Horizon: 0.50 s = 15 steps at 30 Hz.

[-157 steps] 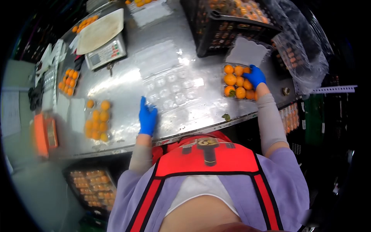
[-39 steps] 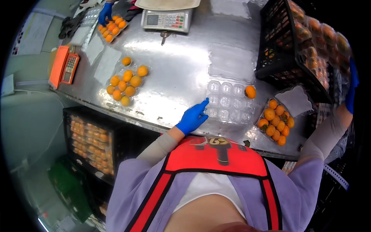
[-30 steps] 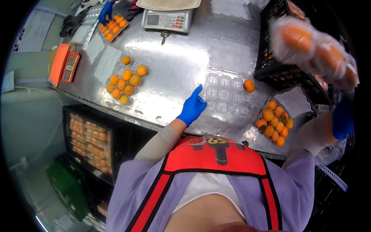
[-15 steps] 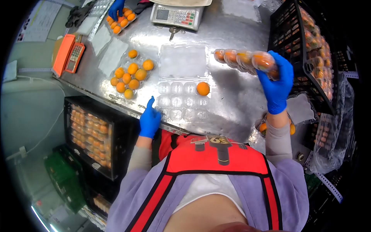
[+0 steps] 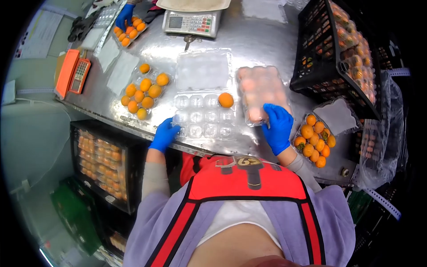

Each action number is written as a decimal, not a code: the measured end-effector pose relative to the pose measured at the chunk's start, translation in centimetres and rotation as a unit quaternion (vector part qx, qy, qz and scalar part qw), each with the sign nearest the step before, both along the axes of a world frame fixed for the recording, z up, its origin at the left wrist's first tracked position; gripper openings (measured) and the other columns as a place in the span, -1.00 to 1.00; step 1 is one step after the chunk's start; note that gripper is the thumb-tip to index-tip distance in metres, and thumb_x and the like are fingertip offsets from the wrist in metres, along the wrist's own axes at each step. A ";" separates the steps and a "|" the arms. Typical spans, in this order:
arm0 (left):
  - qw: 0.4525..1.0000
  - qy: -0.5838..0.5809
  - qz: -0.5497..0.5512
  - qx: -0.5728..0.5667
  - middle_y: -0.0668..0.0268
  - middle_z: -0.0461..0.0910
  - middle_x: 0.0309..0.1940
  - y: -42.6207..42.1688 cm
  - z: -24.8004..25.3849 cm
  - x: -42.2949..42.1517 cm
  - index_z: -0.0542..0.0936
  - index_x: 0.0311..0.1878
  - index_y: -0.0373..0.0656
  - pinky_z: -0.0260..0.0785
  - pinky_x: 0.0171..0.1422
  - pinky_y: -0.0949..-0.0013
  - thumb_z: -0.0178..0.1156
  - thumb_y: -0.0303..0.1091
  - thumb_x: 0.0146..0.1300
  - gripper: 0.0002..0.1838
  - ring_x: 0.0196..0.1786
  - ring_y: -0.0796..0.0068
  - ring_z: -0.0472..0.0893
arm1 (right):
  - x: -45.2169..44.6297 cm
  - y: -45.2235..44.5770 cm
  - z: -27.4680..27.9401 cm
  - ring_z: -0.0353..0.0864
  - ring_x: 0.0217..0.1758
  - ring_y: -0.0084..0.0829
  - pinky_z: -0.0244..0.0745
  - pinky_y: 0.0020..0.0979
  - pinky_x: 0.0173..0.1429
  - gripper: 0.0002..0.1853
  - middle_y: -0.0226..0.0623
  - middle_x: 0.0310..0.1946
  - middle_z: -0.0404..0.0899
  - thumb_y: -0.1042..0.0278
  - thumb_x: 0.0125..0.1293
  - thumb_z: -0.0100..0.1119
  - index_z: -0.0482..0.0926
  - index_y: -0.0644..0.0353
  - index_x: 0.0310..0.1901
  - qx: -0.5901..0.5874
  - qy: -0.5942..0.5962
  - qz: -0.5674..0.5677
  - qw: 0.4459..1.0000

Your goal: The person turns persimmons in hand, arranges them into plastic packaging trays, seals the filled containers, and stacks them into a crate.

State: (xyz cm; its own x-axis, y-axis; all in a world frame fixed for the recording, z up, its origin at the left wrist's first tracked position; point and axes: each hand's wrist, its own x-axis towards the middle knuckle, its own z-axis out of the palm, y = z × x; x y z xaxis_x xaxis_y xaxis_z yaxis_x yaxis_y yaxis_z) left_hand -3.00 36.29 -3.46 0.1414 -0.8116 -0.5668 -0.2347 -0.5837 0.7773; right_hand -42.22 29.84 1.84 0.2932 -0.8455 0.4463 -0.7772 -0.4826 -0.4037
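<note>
In front of me lies an open clear plastic clamshell (image 5: pixel 195 116), its lid folded back and one orange fruit (image 5: pixel 226 100) in a corner cell of the far row. My left hand (image 5: pixel 165 135), blue-gloved, is at the near left edge of this clamshell, fingers apart. To the right, a closed clamshell filled with orange fruit (image 5: pixel 263 93) lies flat on the metal table. My right hand (image 5: pixel 278 127), also gloved in blue, grips its near right corner; some fingertips are hidden.
Loose fruit in a clear tray (image 5: pixel 144 94) sits left, another fruit-filled tray (image 5: pixel 315 141) right. A black crate (image 5: pixel 318 49) of packs stands at the right, a scale (image 5: pixel 191 22) at the back. Another person's gloved hand (image 5: pixel 125 17) touches fruit at far left.
The filled clamshell, held tilted on edge before, has come down flat beside the open one. My right hand moved left and nearer; my left hand's pointing finger has drawn in.
</note>
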 end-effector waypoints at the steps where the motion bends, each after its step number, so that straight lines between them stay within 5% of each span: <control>1: 0.999 0.026 0.004 0.030 0.34 0.58 -0.18 -0.3 0.9 0.2 0.44 0.18 -0.25 0.44 -0.10 0.43 0.20 -0.43 0.14 -0.52 -0.21 0.54 0.55 | -0.4 0.8 -0.8 0.52 -0.05 -0.19 0.35 -0.21 0.02 -0.53 -0.26 -0.14 0.55 0.47 -0.13 0.20 0.54 0.12 -0.04 0.008 0.025 -0.011 1.000; 4: 0.988 0.138 0.062 -0.017 0.31 0.57 -0.10 0.0 1.0 0.7 0.43 0.18 -0.27 0.40 0.03 0.45 0.16 -0.47 0.16 -0.53 -0.10 0.53 0.54 | -1.6 2.0 -3.3 0.51 -0.02 -0.20 0.34 -0.22 0.01 -0.47 -0.27 -0.08 0.53 0.47 -0.16 0.22 0.53 0.10 0.00 0.022 0.061 -0.026 0.998; 10: 0.985 0.153 0.075 -0.037 0.30 0.55 -0.04 0.3 1.3 0.7 0.40 0.21 -0.29 0.38 0.10 0.43 0.15 -0.49 0.17 -0.51 -0.02 0.50 0.53 | -1.2 2.4 -1.8 0.48 0.03 -0.18 0.34 -0.22 0.10 -0.44 -0.24 -0.05 0.52 0.44 -0.15 0.30 0.52 0.08 0.03 0.067 0.050 -0.008 0.997; 12: 0.984 0.156 0.079 -0.035 0.30 0.55 -0.03 0.5 1.4 0.6 0.40 0.21 -0.28 0.38 0.10 0.43 0.15 -0.49 0.17 -0.51 -0.01 0.50 0.53 | -0.5 2.7 -0.9 0.44 0.09 -0.12 0.32 -0.21 0.18 -0.49 -0.17 -0.01 0.48 0.35 -0.02 0.30 0.48 0.14 0.06 0.183 -0.107 0.071 0.975; 14: 0.984 0.161 0.071 -0.042 0.31 0.55 -0.03 0.7 1.3 0.8 0.40 0.21 -0.28 0.38 0.10 0.42 0.15 -0.49 0.16 -0.50 0.00 0.51 0.52 | 0.6 2.7 -1.1 0.47 0.07 -0.19 0.33 -0.28 0.22 -0.51 -0.21 -0.03 0.51 0.27 0.09 0.33 0.47 0.18 0.07 0.203 -0.131 0.086 0.967; 15: 0.984 0.160 0.073 -0.043 0.31 0.55 -0.03 0.8 1.7 0.8 0.40 0.21 -0.28 0.38 0.10 0.42 0.15 -0.49 0.16 -0.50 0.00 0.51 0.52 | 1.6 2.4 -1.3 0.50 0.04 -0.28 0.37 -0.34 0.17 -0.54 -0.24 -0.03 0.52 0.26 0.15 0.28 0.47 0.19 0.09 0.344 -0.258 0.070 0.900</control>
State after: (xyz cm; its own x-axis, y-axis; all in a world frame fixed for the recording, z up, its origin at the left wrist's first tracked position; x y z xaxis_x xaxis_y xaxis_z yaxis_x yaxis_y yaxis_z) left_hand -2.18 37.07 -1.77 0.0853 -0.8430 -0.5312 0.1104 -0.5219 0.8459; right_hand -40.62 32.26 0.56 0.3218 -0.9448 -0.0619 -0.3523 -0.0588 -0.9340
